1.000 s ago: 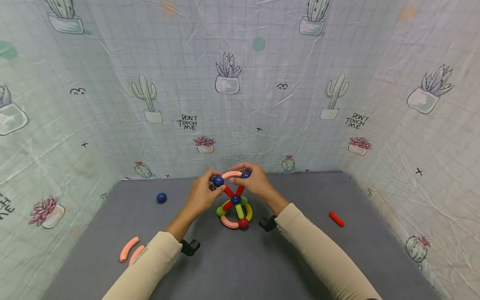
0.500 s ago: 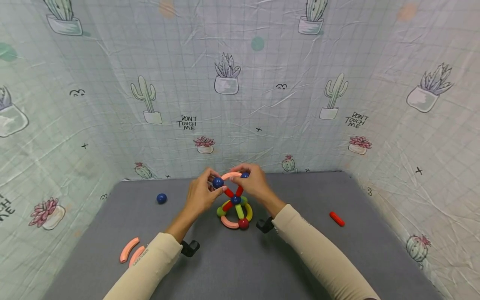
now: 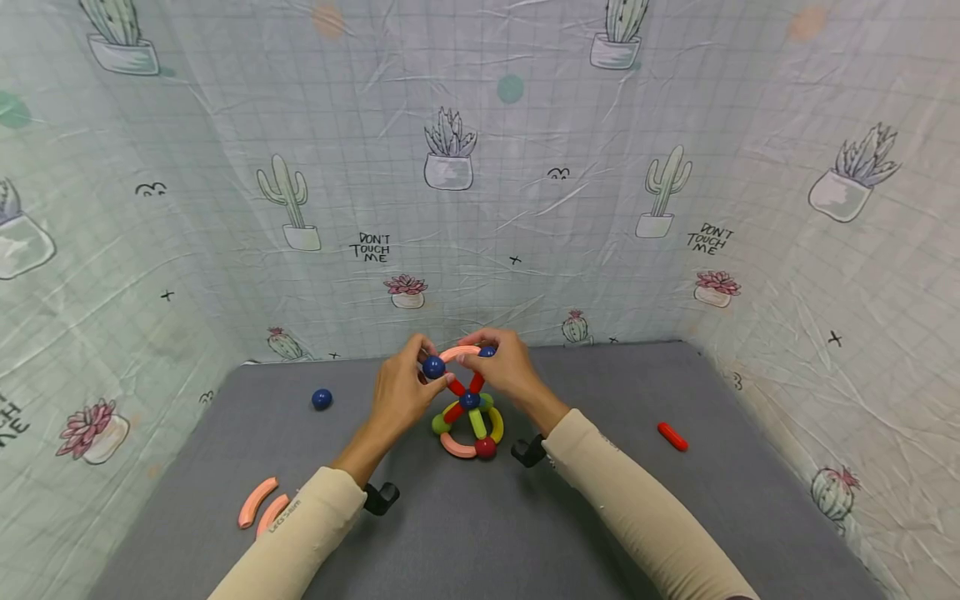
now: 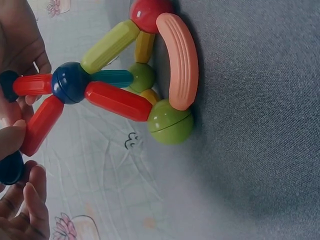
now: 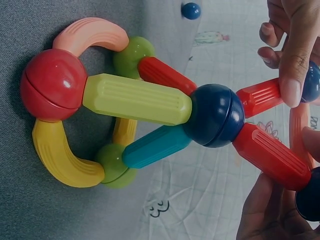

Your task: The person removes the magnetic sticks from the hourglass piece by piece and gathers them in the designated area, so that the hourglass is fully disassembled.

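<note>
A magnetic ball-and-rod structure stands on the table, its ring base holding a red ball [image 5: 53, 85] and green balls [image 4: 170, 122]. A lime rod [image 5: 137, 99], a teal rod [image 5: 156, 146] and a red one rise to a central blue ball [image 5: 216, 115]. Two more red rods [image 5: 272, 157] fork upward from it to upper blue balls, bridged by a pink curved rod [image 3: 459, 352]. My left hand [image 3: 401, 387] pinches the left upper blue ball [image 3: 433, 367], thumb at the red rod. With my right hand [image 3: 512, 367] I grip the curved rod's right end by the other blue ball [image 3: 487, 351].
On the grey table [image 3: 450, 542], a loose blue ball [image 3: 322, 399] lies at the back left. Two pink curved rods [image 3: 258, 502] lie near the left sleeve, one partly covered by it. Far right is a red rod [image 3: 672, 436]. A patterned cloth [image 3: 510, 208] hangs behind.
Both hands stay at the structure's top. The left upper blue ball has shifted slightly down and left; my right hand has moved slightly left, covering more of the right ball.
</note>
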Available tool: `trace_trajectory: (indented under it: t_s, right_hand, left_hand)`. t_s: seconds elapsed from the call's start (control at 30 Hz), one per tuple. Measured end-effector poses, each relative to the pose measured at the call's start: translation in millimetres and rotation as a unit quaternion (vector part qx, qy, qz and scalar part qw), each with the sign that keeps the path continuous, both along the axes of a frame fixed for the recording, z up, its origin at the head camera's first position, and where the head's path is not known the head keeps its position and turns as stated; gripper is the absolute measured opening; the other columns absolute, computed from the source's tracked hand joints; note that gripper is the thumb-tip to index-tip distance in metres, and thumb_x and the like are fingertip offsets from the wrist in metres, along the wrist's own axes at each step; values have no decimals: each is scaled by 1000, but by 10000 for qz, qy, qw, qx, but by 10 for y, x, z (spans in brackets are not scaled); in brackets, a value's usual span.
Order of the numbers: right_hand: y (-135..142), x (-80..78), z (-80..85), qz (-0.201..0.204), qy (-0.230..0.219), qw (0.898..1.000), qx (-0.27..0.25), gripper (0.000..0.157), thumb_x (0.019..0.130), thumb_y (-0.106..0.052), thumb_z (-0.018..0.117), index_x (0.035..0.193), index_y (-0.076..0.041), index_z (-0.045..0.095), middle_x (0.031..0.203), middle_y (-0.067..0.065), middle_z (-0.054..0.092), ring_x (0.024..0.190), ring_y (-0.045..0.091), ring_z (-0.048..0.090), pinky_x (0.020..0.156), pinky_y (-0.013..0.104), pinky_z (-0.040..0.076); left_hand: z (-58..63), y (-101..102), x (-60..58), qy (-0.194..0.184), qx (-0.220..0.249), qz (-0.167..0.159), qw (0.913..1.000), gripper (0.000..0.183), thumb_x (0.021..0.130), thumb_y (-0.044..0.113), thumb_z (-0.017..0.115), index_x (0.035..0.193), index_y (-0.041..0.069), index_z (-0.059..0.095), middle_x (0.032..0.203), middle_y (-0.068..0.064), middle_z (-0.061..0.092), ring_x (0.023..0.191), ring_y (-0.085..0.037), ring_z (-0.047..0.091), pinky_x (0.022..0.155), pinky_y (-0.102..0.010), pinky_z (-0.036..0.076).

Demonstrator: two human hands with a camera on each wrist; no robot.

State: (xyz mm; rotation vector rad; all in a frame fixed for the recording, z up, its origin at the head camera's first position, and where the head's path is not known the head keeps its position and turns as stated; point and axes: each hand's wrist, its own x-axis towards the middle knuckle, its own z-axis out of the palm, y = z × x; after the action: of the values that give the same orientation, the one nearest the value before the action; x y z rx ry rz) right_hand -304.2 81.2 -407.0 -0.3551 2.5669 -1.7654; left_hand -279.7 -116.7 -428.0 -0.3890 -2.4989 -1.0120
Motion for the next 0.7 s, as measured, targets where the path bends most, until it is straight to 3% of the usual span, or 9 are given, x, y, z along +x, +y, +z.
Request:
trace_trajectory:
  t_s: [0.13,0.43,0.7]
  right_hand:
    - [-3,1,3,-34,-33,10000,53,19,97,-24,80,116,-22,79,98,6,75,73,41,71,60,31,54]
    - [-14,4,1,-141,17,9997,207,19,97,-26,81,116,-23,79,95,6,76,59,21,64,56,30,49]
    - [-11,7,-17,-117,85,9999,84,18,96,-24,81,114,-21,80,95,7,76,74,43,70,58,29,50]
  left_hand:
    - [-9,7,-4,130,-52,41,9999,42,86,23,91,110,14,58,93,-6,72,67,-16,61,62,-31,50]
    - [-21,22,3,573,-349,232,9975,46,83,27,94,107,14,58,90,-5,71,63,-14,58,58,-29,46]
    - [-30,31,1,935,-698,332,9926,46,83,27,94,105,15,56,85,-2,67,61,-15,54,56,-31,43]
